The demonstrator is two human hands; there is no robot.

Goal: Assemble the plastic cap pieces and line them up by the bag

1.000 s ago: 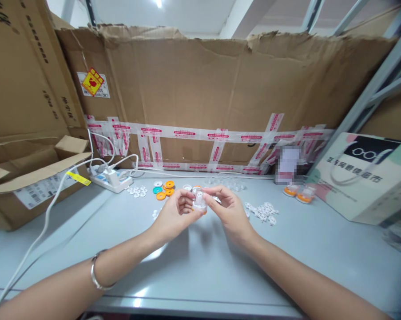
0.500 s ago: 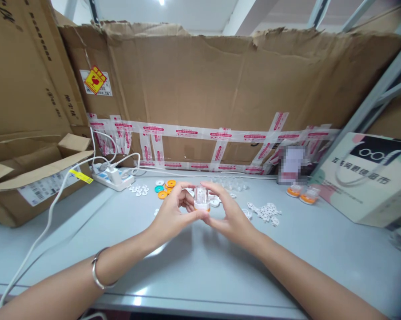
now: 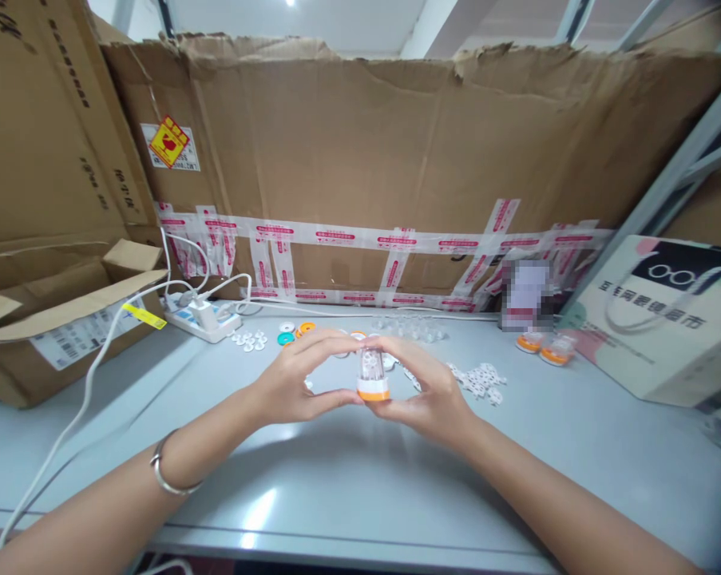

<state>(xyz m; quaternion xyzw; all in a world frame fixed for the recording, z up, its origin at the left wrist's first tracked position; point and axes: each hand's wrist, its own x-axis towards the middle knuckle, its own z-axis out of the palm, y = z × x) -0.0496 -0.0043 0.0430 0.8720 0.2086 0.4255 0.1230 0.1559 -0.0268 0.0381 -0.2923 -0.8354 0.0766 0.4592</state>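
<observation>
Between my two hands is a small clear container (image 3: pixel 373 383) with a white and orange base. It is nearly upright, above the grey table. Fingers of my right hand (image 3: pixel 429 387) are at its top, with the thumb under the base. My left hand (image 3: pixel 297 379) curves round from the other side, its thumb tip at the base's left edge and its fingertips near the top. Inside the clear part, a white perforated piece shows. Behind my left hand lie orange rings (image 3: pixel 305 328) and a teal ring (image 3: pixel 285 339), partly covered. White perforated pieces (image 3: pixel 483 380) are scattered right of my right hand.
Two similar containers (image 3: pixel 555 351) stand at the right, near a paper bag (image 3: pixel 665 319). Clear cups (image 3: pixel 420 329) line the back. Small white parts (image 3: pixel 251 342) lie beside a power strip (image 3: pixel 210 323). An open carton (image 3: pixel 66 327) and white cable (image 3: pixel 90 383) occupy the left.
The container has come slightly lower and nearer, and a bit right. My left fingers, curled behind it before, are now straighter and reach over towards its top.
</observation>
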